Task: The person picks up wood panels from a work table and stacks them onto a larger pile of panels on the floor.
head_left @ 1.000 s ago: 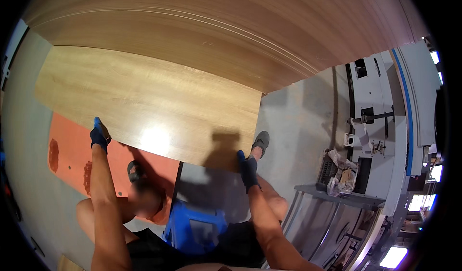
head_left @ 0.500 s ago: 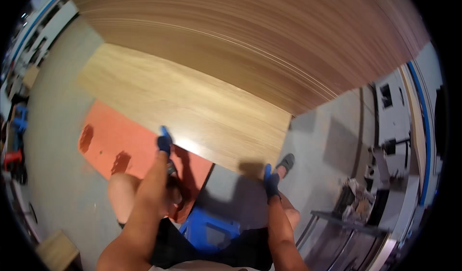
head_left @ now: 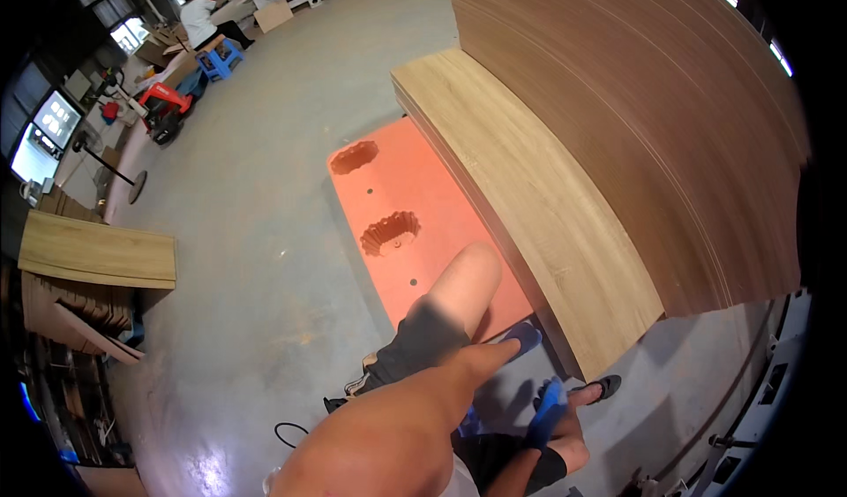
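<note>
My left hand (head_left: 526, 339), in a dark blue glove, is at the near end of an orange plastic pallet (head_left: 441, 179), close to the side of a long stack of wood-grain boards (head_left: 556, 223). Its fingers are hidden from sight. My right hand (head_left: 548, 411), in a blue glove, hangs beside my lower leg, a little short of the stack's near end. The fingers are stretched out and nothing shows in them. Against the far side of the stack rises a tall brown wood-grain panel pile (head_left: 653, 109).
Far left, a person (head_left: 201, 22) sits on a blue stool (head_left: 219, 58). A red-and-black wheeled machine (head_left: 165, 109) stands nearby. Light boards (head_left: 97, 250) lie stacked at the left. The pallet has scalloped hollows. White equipment (head_left: 750, 426) runs along the lower right.
My view has swung left, bringing the workshop floor and the seated person into sight. Both hands have drawn back from over the light board's near edge toward my legs.
</note>
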### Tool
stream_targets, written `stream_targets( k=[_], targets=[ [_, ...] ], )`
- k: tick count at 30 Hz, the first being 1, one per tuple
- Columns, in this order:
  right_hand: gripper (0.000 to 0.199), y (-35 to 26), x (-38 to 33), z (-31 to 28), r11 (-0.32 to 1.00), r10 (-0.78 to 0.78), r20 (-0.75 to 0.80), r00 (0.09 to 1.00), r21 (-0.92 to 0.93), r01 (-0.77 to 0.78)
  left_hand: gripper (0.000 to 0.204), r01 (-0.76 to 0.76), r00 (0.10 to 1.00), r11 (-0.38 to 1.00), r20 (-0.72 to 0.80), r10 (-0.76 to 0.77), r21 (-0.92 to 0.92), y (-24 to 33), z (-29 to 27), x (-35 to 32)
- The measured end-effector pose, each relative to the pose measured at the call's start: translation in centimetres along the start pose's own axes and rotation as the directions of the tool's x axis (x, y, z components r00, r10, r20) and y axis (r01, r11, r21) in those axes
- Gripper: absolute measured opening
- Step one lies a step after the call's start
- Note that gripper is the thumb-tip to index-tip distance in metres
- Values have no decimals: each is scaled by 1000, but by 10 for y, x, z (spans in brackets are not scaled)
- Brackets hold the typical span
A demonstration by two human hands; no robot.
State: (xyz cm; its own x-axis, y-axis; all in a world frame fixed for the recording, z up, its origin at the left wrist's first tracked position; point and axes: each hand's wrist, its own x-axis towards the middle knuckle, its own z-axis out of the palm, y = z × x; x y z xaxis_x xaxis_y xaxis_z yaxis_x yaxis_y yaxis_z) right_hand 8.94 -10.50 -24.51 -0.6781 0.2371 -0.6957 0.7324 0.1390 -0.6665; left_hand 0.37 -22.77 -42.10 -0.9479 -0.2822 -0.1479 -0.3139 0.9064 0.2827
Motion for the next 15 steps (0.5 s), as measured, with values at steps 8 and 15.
stream_targets(
  k=[8, 15],
  targets=[
    [33, 23, -42, 0, 999, -33, -13, 999, -26, 32, 28, -404, 693, 854, 499, 520, -329, 27, -23, -57],
    [30, 45, -50, -13, 950, -309, -27, 951, -40, 308, 10, -569, 637, 721, 344, 690, -395, 41, -73, -64]
  ],
)
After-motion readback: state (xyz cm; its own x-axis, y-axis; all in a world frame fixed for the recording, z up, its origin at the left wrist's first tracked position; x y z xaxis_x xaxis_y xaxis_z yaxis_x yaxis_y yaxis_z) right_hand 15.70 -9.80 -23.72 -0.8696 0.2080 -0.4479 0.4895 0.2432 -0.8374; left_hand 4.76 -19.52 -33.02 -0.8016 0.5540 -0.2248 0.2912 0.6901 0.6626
